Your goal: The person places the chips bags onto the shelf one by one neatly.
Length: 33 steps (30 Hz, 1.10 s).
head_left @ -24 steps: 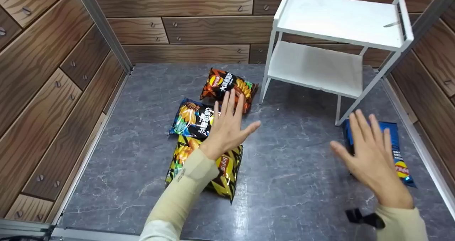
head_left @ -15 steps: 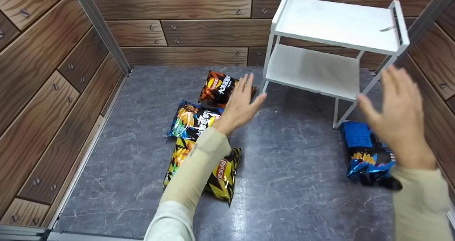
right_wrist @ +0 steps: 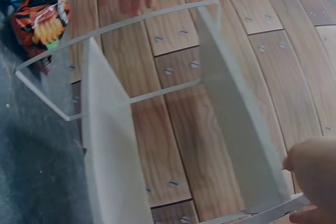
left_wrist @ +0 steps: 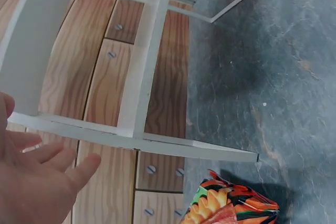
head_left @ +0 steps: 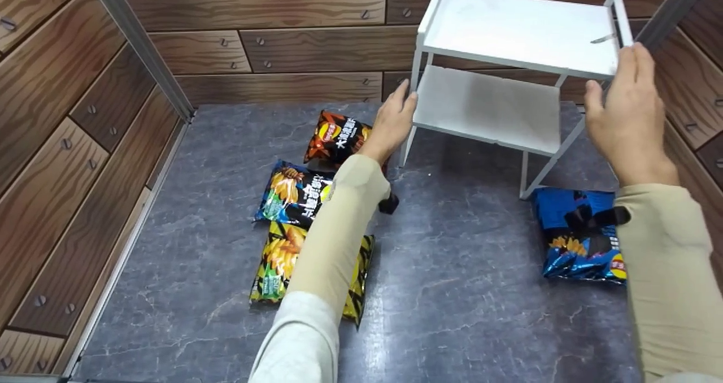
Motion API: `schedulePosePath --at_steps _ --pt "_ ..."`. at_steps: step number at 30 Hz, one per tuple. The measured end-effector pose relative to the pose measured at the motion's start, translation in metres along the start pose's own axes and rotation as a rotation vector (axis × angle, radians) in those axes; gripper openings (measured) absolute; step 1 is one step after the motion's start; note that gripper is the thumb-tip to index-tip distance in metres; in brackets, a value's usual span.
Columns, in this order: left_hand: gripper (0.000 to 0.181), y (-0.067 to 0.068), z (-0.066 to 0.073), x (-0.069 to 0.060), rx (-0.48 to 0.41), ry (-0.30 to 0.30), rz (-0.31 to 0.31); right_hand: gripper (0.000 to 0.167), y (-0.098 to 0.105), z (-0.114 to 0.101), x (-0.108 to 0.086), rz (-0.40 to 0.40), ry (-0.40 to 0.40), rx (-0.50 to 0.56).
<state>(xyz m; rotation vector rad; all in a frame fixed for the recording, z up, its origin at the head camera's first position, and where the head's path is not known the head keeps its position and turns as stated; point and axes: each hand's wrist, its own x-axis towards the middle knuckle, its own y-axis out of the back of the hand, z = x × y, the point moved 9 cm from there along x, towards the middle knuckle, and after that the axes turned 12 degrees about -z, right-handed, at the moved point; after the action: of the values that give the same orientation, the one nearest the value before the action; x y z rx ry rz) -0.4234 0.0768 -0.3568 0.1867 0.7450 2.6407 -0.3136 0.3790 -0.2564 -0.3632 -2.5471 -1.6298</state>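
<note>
- While the white shelf (head_left: 497,103) stands on thin legs on the gray floor (head_left: 463,292), its flat boards face up, maybe so that things can rest on them.
- The left hand (head_left: 392,120) is at the shelf's left side. Its fingers are loose and hold nothing. I can't tell if it touches the frame.
- The right hand (head_left: 635,114) is by the right end of the top board (head_left: 519,30). Its fingers are mostly straight and its thumb sticks out, so it looks wide. I can't tell if it touches.
- One hand is on each side, likely because a wide thing is easier to steady that way.
- Just beside the front right leg lies a blue bag (head_left: 570,247), partly behind the right sleeve (head_left: 666,247).
- Off to the left, an orange bag (head_left: 333,137), a blue-and-black bag (head_left: 294,194) and a yellow bag (head_left: 277,259) lie close together. They are soft, so they probably lie down better than they stand.
- Wood-look walls (head_left: 310,49) go around it all.
</note>
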Motion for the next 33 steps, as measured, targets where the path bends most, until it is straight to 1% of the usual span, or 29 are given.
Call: schedulePosePath --at_steps 3,7,9,14,16,19,21,23,28,33 --pt "0.046 0.002 0.001 0.005 -0.020 0.002 0.046 0.062 -0.002 0.001 -0.002 0.069 0.020 0.044" --pt "0.039 0.010 -0.001 0.004 -0.033 0.012 0.129 0.065 -0.006 0.001 -0.004 0.114 0.033 0.101" --pt "0.037 0.010 0.000 0.004 -0.011 0.017 0.153 0.067 -0.008 0.002 -0.006 0.133 0.031 0.103" --pt "0.035 0.012 -0.001 0.003 0.040 0.031 0.199 0.070 -0.012 0.004 -0.006 0.141 0.014 0.079" --pt "0.037 0.012 -0.002 0.003 0.036 0.039 0.203 0.070 -0.012 0.004 -0.007 0.143 0.009 0.066" --pt "0.043 0.010 -0.003 0.002 0.028 0.049 0.184 0.070 -0.012 0.004 -0.008 0.153 0.003 0.033" --pt "0.047 0.008 -0.003 0.001 0.045 0.049 0.170 0.070 -0.011 0.004 -0.010 0.162 0.001 0.007" --pt "0.050 0.007 -0.003 -0.001 0.083 0.044 0.161 0.070 -0.010 0.002 -0.011 0.167 0.003 -0.018" --pt "0.054 0.008 -0.003 -0.009 0.180 0.011 0.152 0.070 -0.008 0.002 -0.016 0.189 0.006 -0.059" --pt "0.056 0.008 -0.003 -0.019 0.206 -0.038 0.132 0.068 -0.006 -0.001 -0.024 0.232 0.032 -0.092"
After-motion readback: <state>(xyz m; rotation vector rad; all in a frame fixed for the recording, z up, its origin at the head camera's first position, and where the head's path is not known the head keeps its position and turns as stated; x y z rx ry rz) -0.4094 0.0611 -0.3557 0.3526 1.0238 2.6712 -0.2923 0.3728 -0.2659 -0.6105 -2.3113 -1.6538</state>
